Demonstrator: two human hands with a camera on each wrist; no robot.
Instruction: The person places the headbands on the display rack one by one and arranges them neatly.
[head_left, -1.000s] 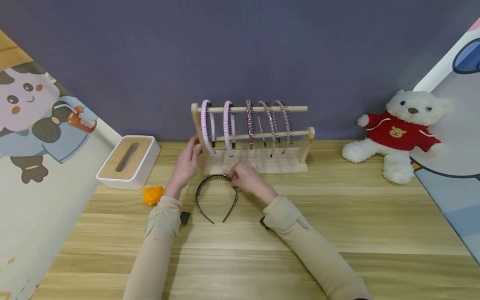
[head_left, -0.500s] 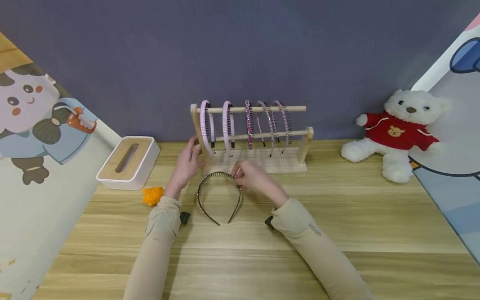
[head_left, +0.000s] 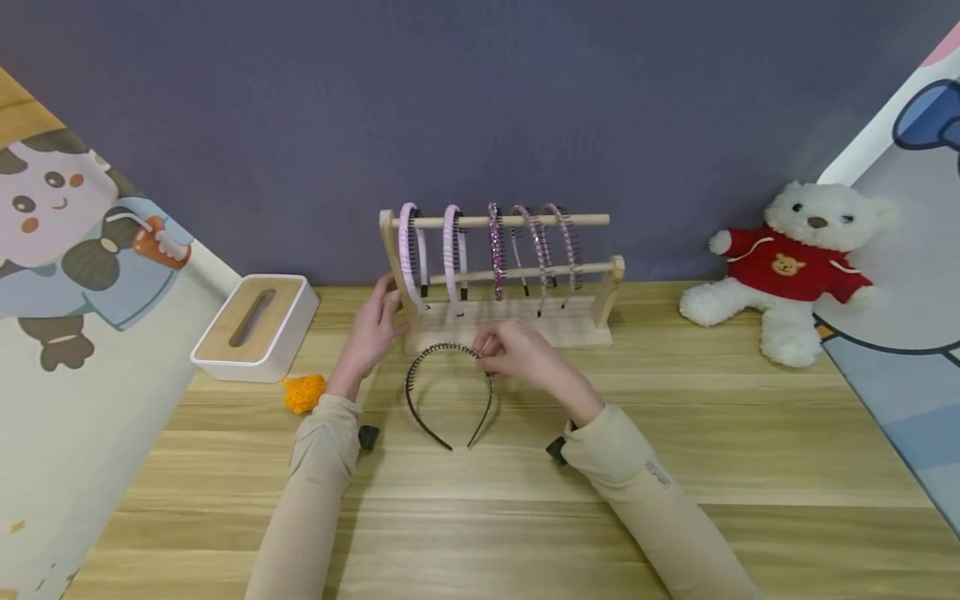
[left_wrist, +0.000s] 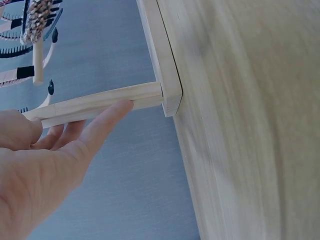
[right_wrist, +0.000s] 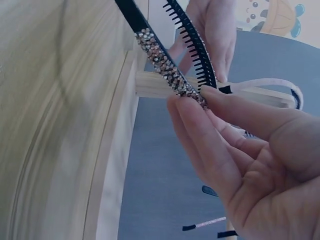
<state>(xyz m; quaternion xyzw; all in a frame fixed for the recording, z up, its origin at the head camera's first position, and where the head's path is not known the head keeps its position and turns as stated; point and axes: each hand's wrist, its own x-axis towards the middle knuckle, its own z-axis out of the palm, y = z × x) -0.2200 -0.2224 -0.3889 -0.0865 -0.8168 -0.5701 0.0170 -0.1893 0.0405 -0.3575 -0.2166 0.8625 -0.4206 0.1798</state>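
My right hand (head_left: pixel 517 354) pinches a thin black toothed headband (head_left: pixel 411 402) between thumb and fingers near the top of its right side. Its ends point toward me, in front of the stand. In the right wrist view, glittery stones (right_wrist: pixel 160 62) cover the band's outer face and black comb teeth line the inside. My left hand (head_left: pixel 371 325) holds the left post of the wooden headband stand (head_left: pixel 562 333), its index finger lying along the post (left_wrist: pixel 100 102). On the upper bar hang two pale pink headbands (head_left: pixel 450 254) at left and several glittery ones (head_left: pixel 497 250) to their right.
A white tissue box with a wooden lid (head_left: pixel 255 325) stands at the left, with a small orange knitted item (head_left: pixel 303 393) in front of it. A white teddy bear in a red sweater (head_left: pixel 787 267) sits at the right. A dark panel (head_left: pixel 495 100) rises behind the table.
My right hand has drifted to the right with the black headband, which has shifted the same way. The left hand keeps its place on the stand's post.
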